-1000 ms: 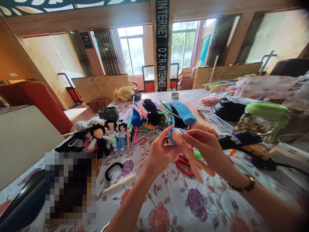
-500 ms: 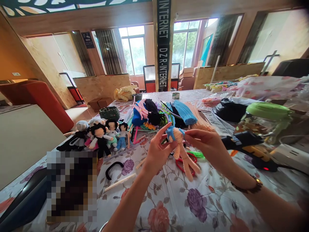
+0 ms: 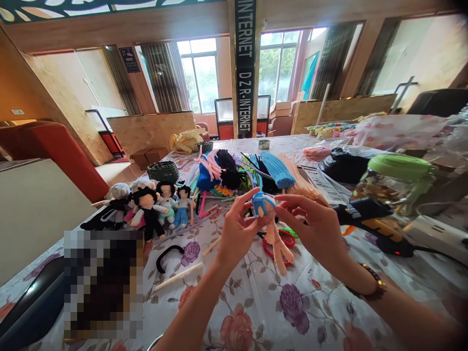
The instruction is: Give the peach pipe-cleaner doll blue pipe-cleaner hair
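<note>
A tabletop (image 3: 266, 312) spread with a rose-printed cloth filled most of the lower view. Across its middle sprawled a heap of fuzzy stems (image 3: 226, 170) in blue, black, pink and green, with a group of dressed dolls (image 3: 146, 207) to the left and a black-and-orange glue gun (image 3: 383, 234) off to the right. Nearer the person, at the centre, one bare peach-coloured doll (image 3: 272, 239) was held up above the cloth, between the person's left hand (image 3: 239, 229) and right hand (image 3: 314, 219). The left fingers gripped its head, forefinger along the upper left side and thumb below. The right hand reached in from the opposite side, thumb and forefinger bent towards each other with their tips at the head's right edge; whether they pinched anything there could not be told. The doll's long axis ran from the head, uppermost, down and slightly to the right, so its legs hung free towards the person, partly in front of red-handled scissors (image 3: 292, 240). Smallest of all, blue strips (image 3: 260, 201) lay over the top and left side of the head, nearer the left fingers than the right.
</note>
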A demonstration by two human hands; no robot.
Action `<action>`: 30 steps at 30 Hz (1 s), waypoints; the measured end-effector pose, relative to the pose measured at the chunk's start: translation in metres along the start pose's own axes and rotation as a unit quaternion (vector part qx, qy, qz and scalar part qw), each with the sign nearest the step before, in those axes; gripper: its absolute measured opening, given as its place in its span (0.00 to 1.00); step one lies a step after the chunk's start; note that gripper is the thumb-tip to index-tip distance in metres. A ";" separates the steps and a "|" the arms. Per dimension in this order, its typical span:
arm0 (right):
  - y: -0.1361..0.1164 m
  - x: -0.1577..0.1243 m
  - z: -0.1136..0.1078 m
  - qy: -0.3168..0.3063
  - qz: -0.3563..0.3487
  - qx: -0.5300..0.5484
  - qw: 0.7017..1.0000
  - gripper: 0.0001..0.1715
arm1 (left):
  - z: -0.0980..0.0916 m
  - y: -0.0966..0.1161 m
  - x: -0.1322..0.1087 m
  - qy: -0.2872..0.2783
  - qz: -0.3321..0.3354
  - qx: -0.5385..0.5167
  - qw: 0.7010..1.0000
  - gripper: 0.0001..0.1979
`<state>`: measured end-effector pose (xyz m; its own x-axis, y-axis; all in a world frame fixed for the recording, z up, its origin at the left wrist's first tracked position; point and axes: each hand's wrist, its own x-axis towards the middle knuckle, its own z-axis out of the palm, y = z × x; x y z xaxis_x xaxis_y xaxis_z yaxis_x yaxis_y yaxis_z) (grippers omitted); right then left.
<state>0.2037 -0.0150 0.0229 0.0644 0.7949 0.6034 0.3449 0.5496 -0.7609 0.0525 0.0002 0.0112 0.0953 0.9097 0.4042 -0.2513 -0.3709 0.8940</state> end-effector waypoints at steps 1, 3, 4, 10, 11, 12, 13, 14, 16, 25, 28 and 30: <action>0.000 -0.001 0.001 0.005 -0.017 -0.011 1.000 0.09 | 0.000 0.000 0.000 0.000 0.000 -0.001 1.000 0.27; 0.001 -0.002 0.002 0.010 -0.058 -0.037 0.998 0.09 | 0.001 -0.001 -0.001 0.002 0.002 -0.001 1.000 0.27; 0.001 -0.003 0.003 0.011 -0.079 -0.050 0.996 0.10 | 0.001 -0.002 -0.001 0.004 0.005 -0.001 1.000 0.26; 0.002 -0.005 0.003 -0.010 -0.136 -0.076 0.988 0.14 | -0.001 -0.005 0.000 -0.012 0.035 -0.005 0.999 0.24; 0.002 -0.004 0.003 -0.015 -0.136 -0.075 0.988 0.14 | -0.001 -0.006 0.000 -0.015 0.037 -0.007 0.999 0.24; 0.002 -0.004 0.002 -0.021 -0.137 -0.075 0.988 0.14 | -0.002 -0.006 0.000 -0.016 0.038 -0.007 0.999 0.25; 0.002 -0.003 0.002 -0.026 -0.138 -0.077 0.987 0.14 | -0.002 -0.007 0.000 -0.015 0.039 -0.005 0.999 0.25; 0.002 -0.002 0.001 -0.030 -0.141 -0.080 0.986 0.14 | -0.003 -0.007 0.001 -0.013 0.039 -0.002 0.999 0.25; 0.003 -0.001 0.000 -0.034 -0.152 -0.087 0.984 0.14 | -0.003 -0.007 0.001 -0.006 0.034 0.005 0.999 0.26; 0.011 0.007 -0.007 -0.053 -0.214 -0.129 0.967 0.13 | -0.001 -0.002 -0.001 0.010 -0.020 -0.017 1.000 0.25; 0.011 0.010 -0.008 -0.047 -0.226 -0.125 0.965 0.12 | -0.001 -0.002 -0.001 0.009 -0.021 -0.014 1.000 0.25; 0.010 0.011 -0.009 -0.052 -0.235 -0.119 0.963 0.12 | -0.002 -0.002 0.000 0.003 -0.024 -0.014 1.000 0.25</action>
<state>0.2162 -0.0025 0.0239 -0.2410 0.5018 0.8307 0.5192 0.7899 -0.3265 0.0515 0.0009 0.0086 0.1031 0.9274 0.3595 -0.2738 -0.3210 0.9066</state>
